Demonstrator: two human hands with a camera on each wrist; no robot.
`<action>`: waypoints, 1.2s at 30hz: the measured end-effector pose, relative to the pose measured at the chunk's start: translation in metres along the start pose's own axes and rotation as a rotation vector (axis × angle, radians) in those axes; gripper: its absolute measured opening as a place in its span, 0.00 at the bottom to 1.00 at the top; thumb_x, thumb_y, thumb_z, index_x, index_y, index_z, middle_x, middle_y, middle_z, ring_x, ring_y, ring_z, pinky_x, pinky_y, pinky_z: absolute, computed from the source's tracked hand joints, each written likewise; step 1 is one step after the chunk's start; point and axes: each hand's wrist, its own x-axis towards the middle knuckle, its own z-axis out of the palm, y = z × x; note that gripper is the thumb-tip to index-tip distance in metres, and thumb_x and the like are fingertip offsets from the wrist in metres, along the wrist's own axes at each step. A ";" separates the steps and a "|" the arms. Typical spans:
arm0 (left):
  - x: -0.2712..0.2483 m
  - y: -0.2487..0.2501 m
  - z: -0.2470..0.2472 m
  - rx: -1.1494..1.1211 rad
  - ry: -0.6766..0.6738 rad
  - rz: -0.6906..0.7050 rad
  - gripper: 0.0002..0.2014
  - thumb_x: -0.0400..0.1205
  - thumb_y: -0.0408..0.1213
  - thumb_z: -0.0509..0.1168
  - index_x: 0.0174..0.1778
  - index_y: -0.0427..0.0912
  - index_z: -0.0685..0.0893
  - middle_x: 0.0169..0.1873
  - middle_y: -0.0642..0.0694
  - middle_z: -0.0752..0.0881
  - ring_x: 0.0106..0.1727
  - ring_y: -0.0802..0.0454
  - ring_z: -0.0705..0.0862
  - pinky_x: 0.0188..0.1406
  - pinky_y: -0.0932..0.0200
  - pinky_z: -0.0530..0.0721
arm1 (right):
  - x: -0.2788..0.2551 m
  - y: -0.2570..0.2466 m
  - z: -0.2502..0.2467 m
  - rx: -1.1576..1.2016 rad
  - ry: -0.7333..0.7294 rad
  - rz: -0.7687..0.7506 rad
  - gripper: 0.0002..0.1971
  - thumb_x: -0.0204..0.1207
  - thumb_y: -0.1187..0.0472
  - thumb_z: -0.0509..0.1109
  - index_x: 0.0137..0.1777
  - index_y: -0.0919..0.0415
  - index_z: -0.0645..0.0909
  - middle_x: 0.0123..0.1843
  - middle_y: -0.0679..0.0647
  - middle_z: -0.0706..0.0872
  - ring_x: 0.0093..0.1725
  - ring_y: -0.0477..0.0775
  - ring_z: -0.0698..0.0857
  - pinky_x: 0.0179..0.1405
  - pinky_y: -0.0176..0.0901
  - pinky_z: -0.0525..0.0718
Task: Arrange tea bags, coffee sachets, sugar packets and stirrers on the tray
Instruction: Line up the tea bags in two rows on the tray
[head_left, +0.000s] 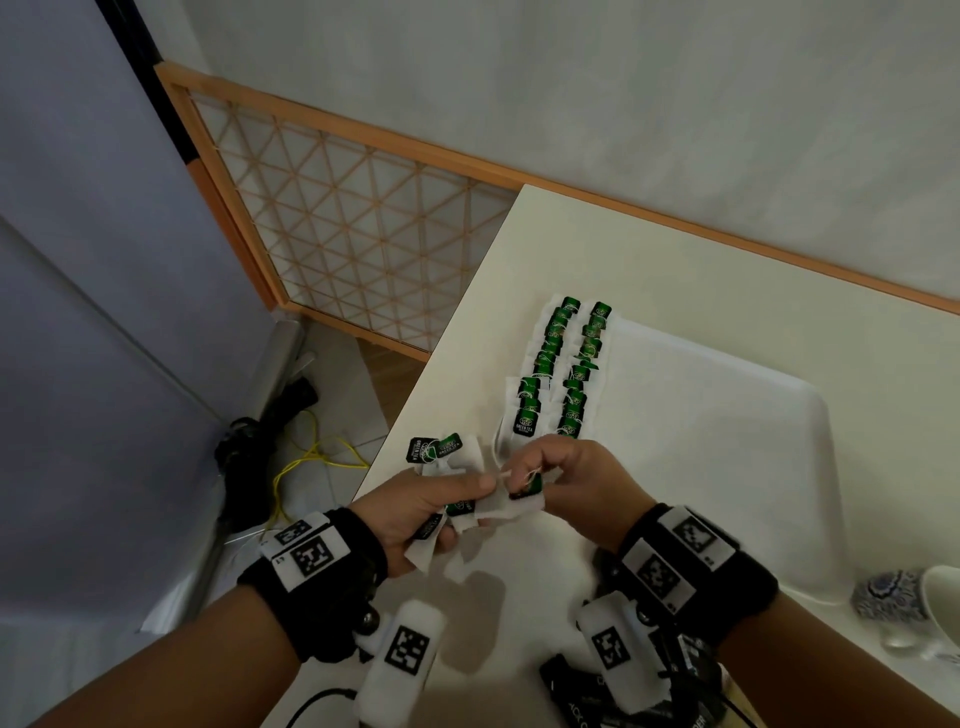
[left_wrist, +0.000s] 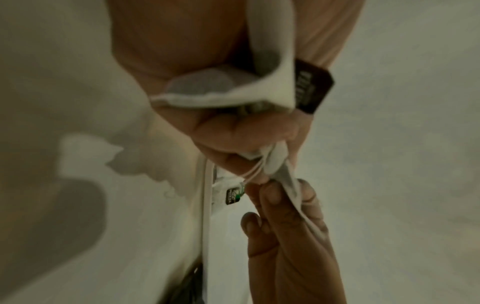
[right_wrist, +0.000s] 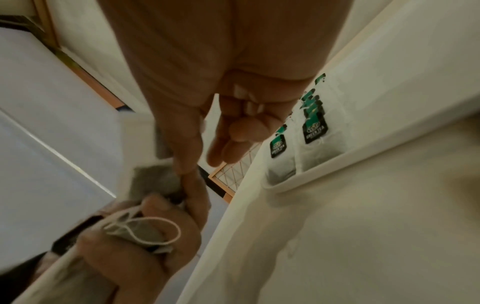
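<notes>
A white tray (head_left: 727, 395) lies on the table, with two rows of green-tagged tea bags (head_left: 563, 374) along its left side, also the tea bag rows (right_wrist: 309, 131) in the right wrist view. My left hand (head_left: 431, 512) grips a bunch of tea bags (head_left: 447, 457) near the table's left edge; the bunch (left_wrist: 228, 90) shows in the left wrist view. My right hand (head_left: 566, 478) pinches one tea bag (head_left: 511, 501) and its string out of that bunch. Both hands meet just in front of the tray.
A patterned cup (head_left: 893, 592) and a white bowl (head_left: 943, 608) stand at the right. Dark sachets (head_left: 587, 696) lie near the table's front edge. A wooden lattice screen (head_left: 353, 228) and cables on the floor (head_left: 306, 457) are to the left.
</notes>
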 end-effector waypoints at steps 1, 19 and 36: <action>0.002 0.001 0.000 0.027 0.024 0.020 0.13 0.66 0.34 0.74 0.46 0.39 0.87 0.31 0.43 0.87 0.22 0.55 0.83 0.11 0.71 0.72 | 0.000 0.000 -0.002 -0.004 0.017 0.012 0.15 0.66 0.73 0.69 0.40 0.50 0.86 0.38 0.49 0.88 0.35 0.40 0.83 0.41 0.41 0.83; 0.014 -0.009 -0.009 0.048 0.215 0.147 0.05 0.76 0.26 0.70 0.37 0.36 0.81 0.25 0.40 0.82 0.21 0.52 0.80 0.12 0.68 0.72 | 0.039 0.009 -0.011 -0.408 0.003 0.147 0.16 0.78 0.66 0.63 0.60 0.45 0.79 0.44 0.39 0.79 0.42 0.42 0.78 0.40 0.31 0.73; 0.016 0.002 -0.002 -0.003 0.205 0.137 0.05 0.80 0.32 0.67 0.39 0.40 0.80 0.32 0.43 0.83 0.23 0.54 0.81 0.12 0.69 0.71 | 0.057 0.015 -0.012 -0.512 0.016 0.053 0.19 0.79 0.68 0.60 0.63 0.47 0.79 0.58 0.51 0.85 0.55 0.48 0.81 0.58 0.44 0.79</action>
